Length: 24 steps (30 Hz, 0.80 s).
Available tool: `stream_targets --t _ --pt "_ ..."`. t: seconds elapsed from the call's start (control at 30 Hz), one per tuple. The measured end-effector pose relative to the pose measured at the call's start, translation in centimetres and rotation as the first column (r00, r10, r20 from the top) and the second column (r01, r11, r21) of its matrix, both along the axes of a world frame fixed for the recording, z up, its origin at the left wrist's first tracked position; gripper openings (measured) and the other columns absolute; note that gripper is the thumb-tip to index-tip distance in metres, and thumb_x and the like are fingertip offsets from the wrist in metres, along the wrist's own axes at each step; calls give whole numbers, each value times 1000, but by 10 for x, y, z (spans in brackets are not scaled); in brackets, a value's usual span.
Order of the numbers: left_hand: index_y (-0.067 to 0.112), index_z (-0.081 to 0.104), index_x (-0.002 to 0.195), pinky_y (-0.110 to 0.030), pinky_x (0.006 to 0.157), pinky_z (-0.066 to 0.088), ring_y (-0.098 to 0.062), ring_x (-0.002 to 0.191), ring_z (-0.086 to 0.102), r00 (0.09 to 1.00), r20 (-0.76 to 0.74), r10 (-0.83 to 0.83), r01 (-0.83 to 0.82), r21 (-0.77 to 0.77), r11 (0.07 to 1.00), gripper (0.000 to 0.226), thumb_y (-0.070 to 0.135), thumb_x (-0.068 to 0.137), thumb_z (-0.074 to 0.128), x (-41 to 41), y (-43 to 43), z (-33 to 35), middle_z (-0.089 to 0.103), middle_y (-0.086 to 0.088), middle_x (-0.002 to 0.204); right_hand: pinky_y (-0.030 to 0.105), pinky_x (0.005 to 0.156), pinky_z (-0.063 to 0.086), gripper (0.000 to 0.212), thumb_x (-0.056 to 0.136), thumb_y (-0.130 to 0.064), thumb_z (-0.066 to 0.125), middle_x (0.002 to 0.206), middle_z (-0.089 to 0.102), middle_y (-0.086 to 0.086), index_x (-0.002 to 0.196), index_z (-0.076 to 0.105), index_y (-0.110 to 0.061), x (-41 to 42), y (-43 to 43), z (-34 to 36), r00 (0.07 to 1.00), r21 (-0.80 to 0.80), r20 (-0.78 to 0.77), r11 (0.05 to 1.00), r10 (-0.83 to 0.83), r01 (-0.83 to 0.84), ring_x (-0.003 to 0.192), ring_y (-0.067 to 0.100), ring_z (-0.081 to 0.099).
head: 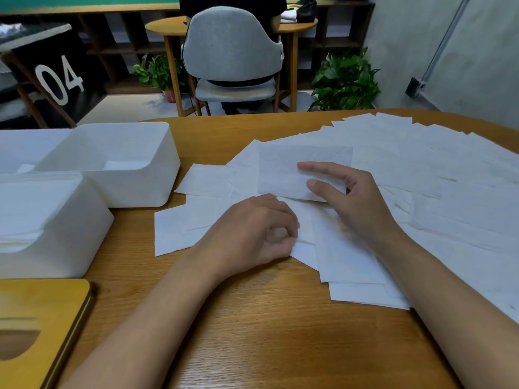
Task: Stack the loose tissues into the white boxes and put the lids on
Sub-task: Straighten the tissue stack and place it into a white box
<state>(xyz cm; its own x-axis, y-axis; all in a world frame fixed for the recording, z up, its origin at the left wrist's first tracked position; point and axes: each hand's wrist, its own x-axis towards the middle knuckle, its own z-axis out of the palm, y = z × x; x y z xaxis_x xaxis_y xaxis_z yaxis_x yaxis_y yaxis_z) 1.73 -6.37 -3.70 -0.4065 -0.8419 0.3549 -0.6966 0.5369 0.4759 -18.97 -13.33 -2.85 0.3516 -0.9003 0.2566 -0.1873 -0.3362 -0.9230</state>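
Centrally on the brown wooden worktop [252,332], right hand [356,203] pinches a white rectangular tissue sheet [280,169]; left hand [252,228], fingers curled, pinches a second white tissue [304,252].

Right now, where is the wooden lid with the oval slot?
In the head view, the wooden lid lies flat at the near left corner of the table, just in front of the tissue-filled white box.

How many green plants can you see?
2. The left plant sits on the floor left of the grey chair. The right plant, which is bigger, sits right of the chair, by the wall. The chair could hide more.
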Motion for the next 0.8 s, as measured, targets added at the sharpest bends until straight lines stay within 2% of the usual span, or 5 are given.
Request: stream_targets --t 0.13,0.33,0.47,0.7,0.8 --pt "18 72 93 -36 85 55 -9 96 70 986 -153 63 -68 -30 997 7 18 86 71 4 0 8 74 11 97 11 107 42 24 100 -18 68 125 73 -20 121 77 -24 -2 1 3 1000 -17 18 1000 11 -10 125 -8 59" --pt "15 64 92 -32 68 54 -12 81 65 845 -487 222 -255 -3 967 2 14 92 64 14 1 18 67 10 84 49 109 52 42 92 -51 64 129 73 -13 122 77 -24 -1 4 3 992 51 93 994 87 -92 130 6 60" --pt "15 67 94 -53 57 53 -33 71 54 719 -612 331 -358 83 930 6 18 96 63 18 -3 18 63 11 77 40 109 50 66 77 -78 69 134 70 -14 123 75 -30 0 8 4 980 38 90 983 175 -179 134 6 58" --pt "23 67 81 -20 48 40 -13 70 51 591 -664 457 -365 285 886 19 22 99 62 11 -5 21 57 -1 77 11 95 49 37 83 -47 85 119 74 -23 117 76 -35 5 17 5 990 -23 -41 991 132 -133 117 -3 65" --pt "17 70 93 -11 58 44 3 72 58 585 -653 481 -350 332 876 11 18 102 64 12 -5 21 65 10 79 13 90 51 18 94 -23 77 111 76 -23 109 78 -33 8 14 2 1000 -47 0 999 13 -13 110 -2 68"
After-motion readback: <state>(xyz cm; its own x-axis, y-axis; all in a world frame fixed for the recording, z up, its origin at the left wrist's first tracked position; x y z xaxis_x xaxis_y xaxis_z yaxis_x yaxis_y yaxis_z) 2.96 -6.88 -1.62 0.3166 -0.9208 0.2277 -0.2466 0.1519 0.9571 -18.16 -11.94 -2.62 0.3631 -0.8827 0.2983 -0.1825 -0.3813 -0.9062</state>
